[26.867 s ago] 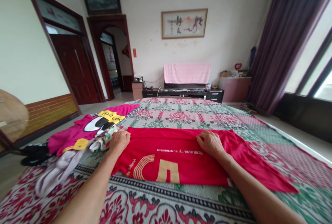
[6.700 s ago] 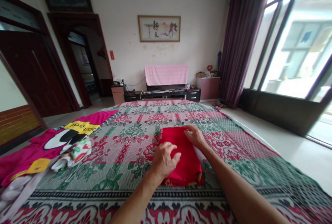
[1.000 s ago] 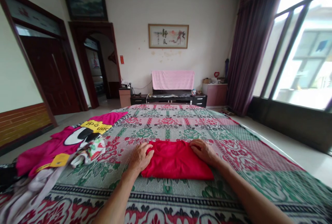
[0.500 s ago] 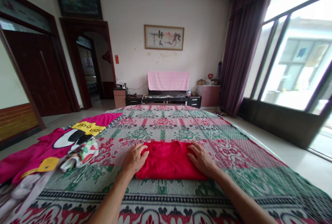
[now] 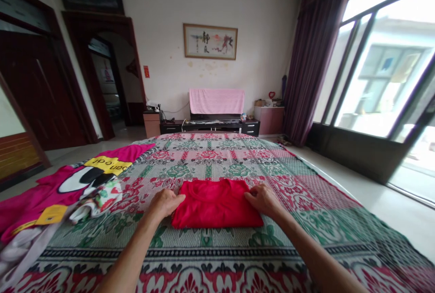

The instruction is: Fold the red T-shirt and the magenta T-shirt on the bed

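Observation:
A red shirt (image 5: 215, 207) lies folded into a flat rectangle in front of me on the patterned bedspread (image 5: 210, 241), its round neckline facing up at the far side. At its left edge my left hand (image 5: 167, 202) is closed, the thumb on top and the fingertips mostly hidden at the side. My right hand (image 5: 264, 199) pinches the right edge between thumb and curled fingers. The middle of the shirt is slightly wrinkled.
To the left lie a magenta garment (image 5: 37, 193) with a yellow panel and a patterned cloth (image 5: 102, 200). Beyond the bed stands a low black cabinet (image 5: 200, 126) under a pink towel (image 5: 216, 101). Glass doors (image 5: 370, 84) and a purple curtain (image 5: 314, 71) are on the right.
Both hands have gone from lying spread on the shirt's top corners to closing at its side edges. The view has shifted slightly, and the shirt remains folded.

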Motion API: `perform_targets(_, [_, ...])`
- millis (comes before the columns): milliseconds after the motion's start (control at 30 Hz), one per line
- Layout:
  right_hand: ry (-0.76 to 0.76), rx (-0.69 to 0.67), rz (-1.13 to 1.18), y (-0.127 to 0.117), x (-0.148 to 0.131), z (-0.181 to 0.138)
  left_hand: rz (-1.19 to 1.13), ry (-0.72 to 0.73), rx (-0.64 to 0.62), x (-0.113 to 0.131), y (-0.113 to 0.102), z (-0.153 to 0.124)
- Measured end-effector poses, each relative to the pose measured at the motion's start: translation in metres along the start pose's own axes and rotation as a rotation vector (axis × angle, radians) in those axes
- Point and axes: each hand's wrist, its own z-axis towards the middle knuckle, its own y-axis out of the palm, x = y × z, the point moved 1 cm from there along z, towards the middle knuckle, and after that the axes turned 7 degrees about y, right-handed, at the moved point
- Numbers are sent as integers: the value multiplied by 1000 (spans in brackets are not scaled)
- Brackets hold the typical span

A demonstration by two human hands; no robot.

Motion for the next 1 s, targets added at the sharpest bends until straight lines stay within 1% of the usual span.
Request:
perform_targets(67, [42, -38, 3, 0, -4, 1, 12, -21, 5, 3, 5, 2])
perform_targets(200, [117, -66, -6, 0, -12, 1, 1, -2, 72, 7, 12, 3])
perform_targets(267, [126, -83, 4, 1, -14, 1, -8, 9, 123, 10, 12, 0])
perform_targets(367, [106, -39, 36, 3, -13, 2, -1, 7, 208, 14, 9, -4])
perform_targets(467, [100, 44, 81, 4, -10, 2, -27, 1, 236, 17, 6, -4])
perform_targets(567, [103, 75, 155, 3, -10, 3, -127, -29, 240, 15, 7, 1])
perform_targets(700, [145, 64, 339, 4, -7, 6, -367, -73, 291, 8, 9, 4])
perform_targets(767, [143, 25, 425, 7, -3, 9, -513, -59, 281, 5, 8, 3])
perform_targets(833, [97, -1, 479, 12, 3, 13, -663, -51, 207, 2, 8, 2])
perform_targets(900, [40, -7, 510, 17, 8, 17, -766, -49, 134, -1, 10, 2])
perform_targets(933, [19, -12, 525, 19, 10, 19, -782, -45, 122, -2, 11, 3])
perform_targets(1000, [10, -24, 560, 22, 12, 20, -737, -30, 145, -5, 14, 5])
